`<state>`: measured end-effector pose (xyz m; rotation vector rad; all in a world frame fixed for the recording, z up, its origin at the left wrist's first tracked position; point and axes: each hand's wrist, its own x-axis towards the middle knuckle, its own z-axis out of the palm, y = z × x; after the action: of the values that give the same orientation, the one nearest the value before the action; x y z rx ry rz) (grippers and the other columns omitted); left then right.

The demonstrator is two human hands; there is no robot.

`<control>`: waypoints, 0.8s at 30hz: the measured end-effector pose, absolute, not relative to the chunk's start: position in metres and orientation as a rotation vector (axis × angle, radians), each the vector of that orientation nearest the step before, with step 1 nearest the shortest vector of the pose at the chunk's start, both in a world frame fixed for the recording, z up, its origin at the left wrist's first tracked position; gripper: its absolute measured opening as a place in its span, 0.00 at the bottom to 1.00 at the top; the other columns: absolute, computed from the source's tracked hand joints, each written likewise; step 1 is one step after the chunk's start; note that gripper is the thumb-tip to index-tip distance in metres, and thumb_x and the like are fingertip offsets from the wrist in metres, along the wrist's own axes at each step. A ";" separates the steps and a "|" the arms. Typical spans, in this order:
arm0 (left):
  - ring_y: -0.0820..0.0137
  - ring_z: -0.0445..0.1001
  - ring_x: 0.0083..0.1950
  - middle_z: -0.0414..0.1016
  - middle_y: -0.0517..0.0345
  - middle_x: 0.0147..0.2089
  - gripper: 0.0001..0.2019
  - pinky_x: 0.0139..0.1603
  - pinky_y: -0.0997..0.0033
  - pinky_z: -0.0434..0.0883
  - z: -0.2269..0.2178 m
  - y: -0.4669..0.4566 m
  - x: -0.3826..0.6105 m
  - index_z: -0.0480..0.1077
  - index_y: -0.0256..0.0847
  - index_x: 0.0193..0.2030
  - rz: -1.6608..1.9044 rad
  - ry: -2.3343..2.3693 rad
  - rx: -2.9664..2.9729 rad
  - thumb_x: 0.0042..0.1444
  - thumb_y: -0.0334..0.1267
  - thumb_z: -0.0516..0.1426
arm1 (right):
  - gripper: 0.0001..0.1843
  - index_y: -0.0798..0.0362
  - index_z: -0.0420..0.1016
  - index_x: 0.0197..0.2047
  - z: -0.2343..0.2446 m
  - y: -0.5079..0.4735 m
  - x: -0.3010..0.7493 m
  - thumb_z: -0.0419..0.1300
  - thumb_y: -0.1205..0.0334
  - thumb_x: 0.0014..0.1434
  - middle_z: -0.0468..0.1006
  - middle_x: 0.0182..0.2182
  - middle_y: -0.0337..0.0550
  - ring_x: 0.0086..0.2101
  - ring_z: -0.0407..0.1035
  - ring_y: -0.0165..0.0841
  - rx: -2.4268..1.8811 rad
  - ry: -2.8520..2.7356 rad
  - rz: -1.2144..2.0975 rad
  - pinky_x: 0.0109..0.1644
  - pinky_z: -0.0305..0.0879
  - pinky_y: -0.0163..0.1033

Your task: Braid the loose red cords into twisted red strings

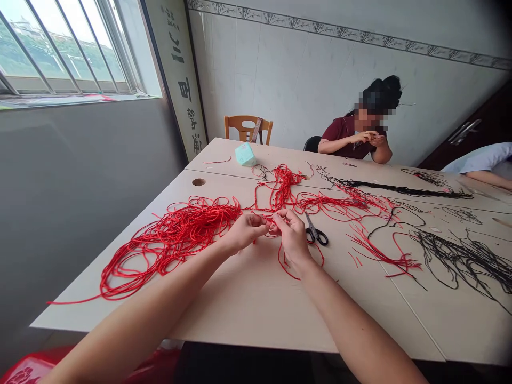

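Note:
My left hand [246, 230] and my right hand [293, 234] meet over the middle of the pale table [248, 298], fingertips together. Both pinch a thin red cord [273, 220] that runs between them. A loop of that cord hangs under my right wrist. A big loose heap of red cord [176, 234] lies just left of my left hand. Black-handled scissors [316, 233] rest on the table right beside my right hand.
More red cord [340, 202] and black cord [460, 256] spread across the right half. A mint green packet [245, 154] and a wooden chair [248, 128] stand at the far end. A person in dark red [352, 140] sits opposite; another person's arm [486, 178] rests far right.

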<state>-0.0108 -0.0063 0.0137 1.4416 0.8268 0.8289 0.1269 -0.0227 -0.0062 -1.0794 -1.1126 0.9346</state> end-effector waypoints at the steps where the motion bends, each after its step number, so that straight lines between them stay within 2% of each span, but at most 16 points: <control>1: 0.77 0.64 0.22 0.75 0.56 0.28 0.12 0.20 0.78 0.57 0.014 -0.007 -0.011 0.74 0.36 0.29 0.856 0.825 1.435 0.46 0.45 0.60 | 0.09 0.52 0.67 0.32 -0.006 -0.022 0.128 0.58 0.55 0.54 0.69 0.21 0.34 0.22 0.66 0.26 -1.089 -1.128 0.906 0.28 0.67 0.33; 3: 0.79 0.63 0.22 0.75 0.57 0.30 0.13 0.19 0.79 0.55 0.014 -0.009 -0.011 0.74 0.37 0.32 0.899 0.830 1.423 0.46 0.45 0.60 | 0.09 0.52 0.66 0.33 -0.004 -0.022 0.132 0.57 0.54 0.55 0.69 0.21 0.34 0.21 0.65 0.26 -1.116 -1.172 0.844 0.27 0.66 0.33; 8: 0.82 0.58 0.17 0.74 0.60 0.27 0.14 0.17 0.79 0.53 0.016 -0.012 -0.014 0.74 0.37 0.35 0.863 0.886 1.391 0.47 0.45 0.60 | 0.10 0.52 0.66 0.33 0.004 -0.026 0.134 0.57 0.54 0.56 0.67 0.20 0.33 0.21 0.64 0.26 -1.151 -1.269 0.746 0.26 0.63 0.32; 12: 0.80 0.60 0.18 0.74 0.57 0.27 0.15 0.17 0.78 0.54 0.015 -0.011 -0.014 0.73 0.35 0.32 0.920 0.878 1.362 0.47 0.48 0.60 | 0.10 0.53 0.67 0.32 0.005 -0.029 0.130 0.57 0.54 0.56 0.69 0.24 0.35 0.21 0.64 0.25 -1.139 -1.302 0.762 0.26 0.62 0.32; 16: 0.77 0.63 0.21 0.72 0.58 0.25 0.16 0.19 0.78 0.57 0.013 -0.008 -0.014 0.69 0.36 0.27 0.960 0.799 1.310 0.47 0.50 0.60 | 0.11 0.53 0.67 0.32 0.003 -0.029 0.127 0.57 0.53 0.56 0.69 0.24 0.35 0.21 0.63 0.25 -1.094 -1.253 0.910 0.27 0.61 0.32; 19: 0.77 0.62 0.21 0.69 0.60 0.23 0.15 0.19 0.77 0.56 0.011 -0.008 -0.014 0.67 0.37 0.26 0.940 0.785 1.277 0.47 0.49 0.59 | 0.12 0.53 0.67 0.32 0.004 -0.029 0.126 0.56 0.51 0.56 0.69 0.24 0.36 0.21 0.62 0.25 -1.060 -1.206 0.991 0.26 0.61 0.32; 21: 0.76 0.63 0.23 0.69 0.60 0.24 0.14 0.22 0.77 0.58 0.009 -0.006 -0.014 0.67 0.38 0.27 0.972 0.808 1.254 0.47 0.47 0.59 | 0.13 0.53 0.67 0.34 0.004 -0.030 0.126 0.56 0.51 0.56 0.70 0.26 0.37 0.20 0.62 0.25 -1.070 -1.245 0.981 0.25 0.60 0.32; 24: 0.74 0.66 0.29 0.70 0.60 0.27 0.09 0.31 0.75 0.62 0.005 -0.003 -0.015 0.68 0.37 0.26 1.069 0.821 1.222 0.46 0.41 0.59 | 0.13 0.54 0.69 0.33 0.006 -0.031 0.128 0.57 0.52 0.55 0.73 0.28 0.41 0.24 0.64 0.28 -1.134 -1.396 0.871 0.28 0.62 0.34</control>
<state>-0.0148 -0.0028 0.0051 1.2221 0.8207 1.0693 0.1276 -0.0305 0.0062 -1.1342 -1.3965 0.8712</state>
